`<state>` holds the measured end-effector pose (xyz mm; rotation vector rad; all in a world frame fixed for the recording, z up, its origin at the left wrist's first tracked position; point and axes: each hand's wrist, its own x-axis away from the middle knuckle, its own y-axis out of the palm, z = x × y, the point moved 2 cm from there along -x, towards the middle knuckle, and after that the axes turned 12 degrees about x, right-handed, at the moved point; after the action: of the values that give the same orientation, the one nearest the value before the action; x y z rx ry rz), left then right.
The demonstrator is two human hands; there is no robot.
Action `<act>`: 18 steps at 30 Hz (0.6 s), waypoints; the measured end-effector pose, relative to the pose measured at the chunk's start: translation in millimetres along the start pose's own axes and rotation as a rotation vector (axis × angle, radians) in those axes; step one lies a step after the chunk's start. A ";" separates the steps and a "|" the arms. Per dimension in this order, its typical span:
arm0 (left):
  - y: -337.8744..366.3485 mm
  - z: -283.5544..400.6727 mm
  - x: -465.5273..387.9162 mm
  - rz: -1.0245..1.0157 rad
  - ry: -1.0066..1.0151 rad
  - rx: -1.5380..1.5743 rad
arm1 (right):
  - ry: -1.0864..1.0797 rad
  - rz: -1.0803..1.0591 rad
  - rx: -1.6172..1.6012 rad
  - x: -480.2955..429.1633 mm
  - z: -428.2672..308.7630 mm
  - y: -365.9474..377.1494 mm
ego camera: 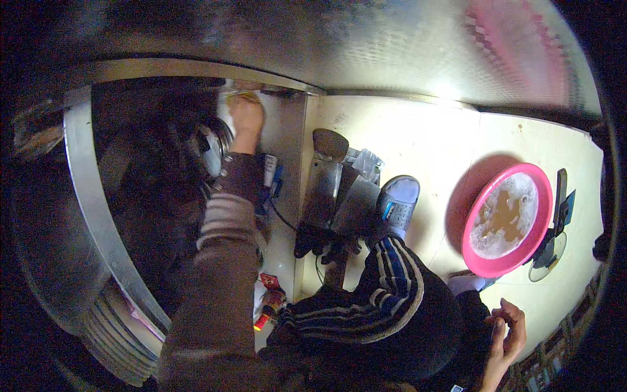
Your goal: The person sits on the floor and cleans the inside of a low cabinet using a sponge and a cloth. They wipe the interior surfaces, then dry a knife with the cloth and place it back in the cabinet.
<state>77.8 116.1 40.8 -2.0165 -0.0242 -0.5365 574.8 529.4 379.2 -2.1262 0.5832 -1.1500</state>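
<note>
My left hand [246, 117] reaches into a dark, metal-framed cabinet [81, 147], its fist against a pale inner surface [281, 122]. A yellowish thing [251, 94] shows at its fingers, too blurred to tell whether it is a sponge or a cloth. Close to the wrist stands a shiny round metal vessel [213, 149], partly in shadow. My right hand [509, 330] hangs at the lower right with bent fingers apart and nothing visible in it. Beyond it on the floor is a pink plastic basin [544, 206] of brownish, sudsy water.
Dark, box-like metal items [321, 183] stand on the floor beside the cabinet, near my slippered foot [399, 206]. A red-and-yellow package [270, 304] lies near my knee. A round glass lid [549, 257] lies behind the basin. A reflective metal panel [392, 59] spans the top.
</note>
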 end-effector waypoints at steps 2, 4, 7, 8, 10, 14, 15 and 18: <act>0.6 -40.9 -13.1 0.025 -0.095 0.304 | 0.033 -0.005 -0.007 -3.3 -1.6 3.6; 0.0 -62.4 -26.1 0.016 -0.218 0.455 | 0.049 -0.020 -0.009 -5.5 -4.6 7.5; -1.8 -52.5 -22.3 0.092 -0.231 0.534 | 0.006 -0.041 -0.016 -7.6 -10.8 11.7; -1.9 -37.2 -20.2 -0.021 -0.045 0.264 | 0.011 -0.037 -0.028 -7.5 -12.5 12.1; 3.1 -6.3 9.5 0.462 -0.087 0.691 | 0.015 -0.026 -0.053 -7.5 -15.3 12.5; 3.7 -4.8 2.8 0.357 0.002 0.718 | -0.011 -0.013 -0.040 -6.5 -17.3 12.1; 3.7 -11.8 -6.6 0.256 -0.008 0.650 | -0.022 -0.008 -0.036 -5.9 -17.6 11.7; 13.7 -26.3 -14.2 0.014 -0.155 0.376 | -0.031 -0.019 -0.038 -4.1 -17.2 9.8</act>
<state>58.8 90.1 34.3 -1.6840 -0.1910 -0.3365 557.2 519.7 376.9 -2.1827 0.5763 -1.1228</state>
